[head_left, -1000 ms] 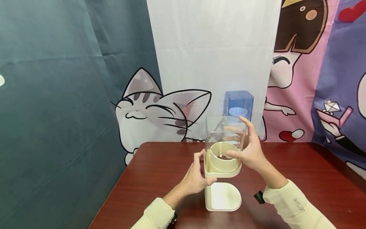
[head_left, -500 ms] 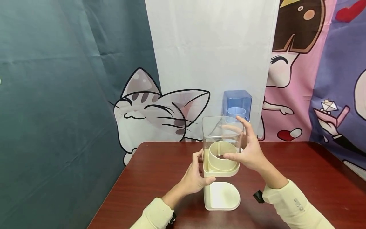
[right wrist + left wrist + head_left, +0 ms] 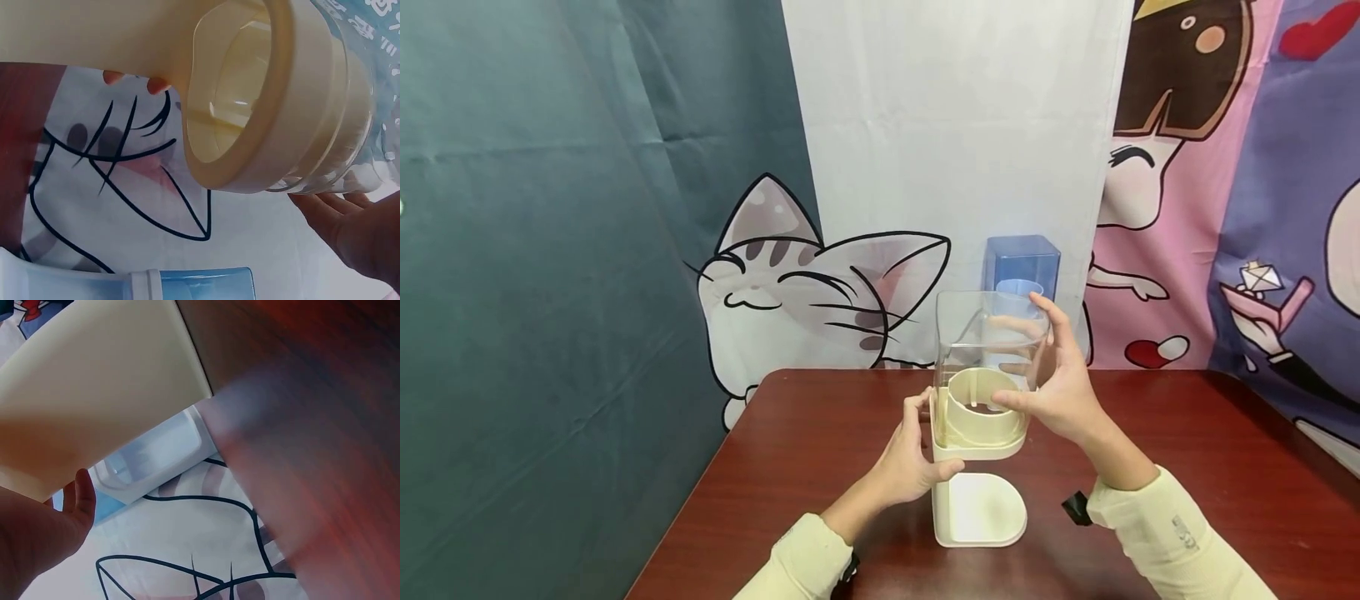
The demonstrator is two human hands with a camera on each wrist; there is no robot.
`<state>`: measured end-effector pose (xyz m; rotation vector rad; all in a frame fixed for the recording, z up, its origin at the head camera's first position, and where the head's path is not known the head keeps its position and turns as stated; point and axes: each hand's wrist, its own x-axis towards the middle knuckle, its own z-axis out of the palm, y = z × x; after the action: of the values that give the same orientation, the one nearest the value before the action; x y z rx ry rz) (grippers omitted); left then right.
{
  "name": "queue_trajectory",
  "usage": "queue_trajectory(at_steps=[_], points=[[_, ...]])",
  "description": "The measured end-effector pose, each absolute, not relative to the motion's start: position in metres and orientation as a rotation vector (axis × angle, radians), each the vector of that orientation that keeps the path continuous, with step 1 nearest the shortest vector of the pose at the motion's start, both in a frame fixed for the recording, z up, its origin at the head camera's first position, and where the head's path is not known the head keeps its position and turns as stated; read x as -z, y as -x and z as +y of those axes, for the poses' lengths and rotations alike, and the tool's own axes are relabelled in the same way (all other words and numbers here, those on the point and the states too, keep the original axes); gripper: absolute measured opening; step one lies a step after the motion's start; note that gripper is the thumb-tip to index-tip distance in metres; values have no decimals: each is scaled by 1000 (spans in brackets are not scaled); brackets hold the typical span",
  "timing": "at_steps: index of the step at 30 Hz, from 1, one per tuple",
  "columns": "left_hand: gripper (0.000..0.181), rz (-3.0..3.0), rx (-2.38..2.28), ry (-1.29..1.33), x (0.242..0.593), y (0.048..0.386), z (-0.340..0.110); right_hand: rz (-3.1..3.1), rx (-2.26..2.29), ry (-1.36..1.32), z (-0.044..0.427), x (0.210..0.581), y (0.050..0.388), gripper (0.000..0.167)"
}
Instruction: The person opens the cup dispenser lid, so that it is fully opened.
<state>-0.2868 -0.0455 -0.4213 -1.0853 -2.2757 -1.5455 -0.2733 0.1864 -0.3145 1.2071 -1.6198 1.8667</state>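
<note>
Fingers at container edge, tabletop alongside

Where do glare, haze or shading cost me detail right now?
Head: mostly crisp, though the pale base looks washed out. Left wrist: hazy reflections soften the table; brownish shading darkens the cream stand near the left hand. Right wrist: small glints inside the cream ring and on the clear container.

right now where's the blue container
In the head view, the blue container is right of centre, behind the clear container and right hand, before the white backdrop.
</note>
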Motion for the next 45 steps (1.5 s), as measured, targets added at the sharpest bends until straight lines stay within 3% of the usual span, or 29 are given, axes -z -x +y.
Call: queue_trajectory(at_steps=[27, 45], points=[[94, -2160, 1728, 1045, 418, 293, -58, -1272, -1926, -1232, 202, 285, 245, 104], [66, -2111, 1709, 1007, 417, 296, -81, -1186, -1947, -1385, 224, 293, 216, 104]])
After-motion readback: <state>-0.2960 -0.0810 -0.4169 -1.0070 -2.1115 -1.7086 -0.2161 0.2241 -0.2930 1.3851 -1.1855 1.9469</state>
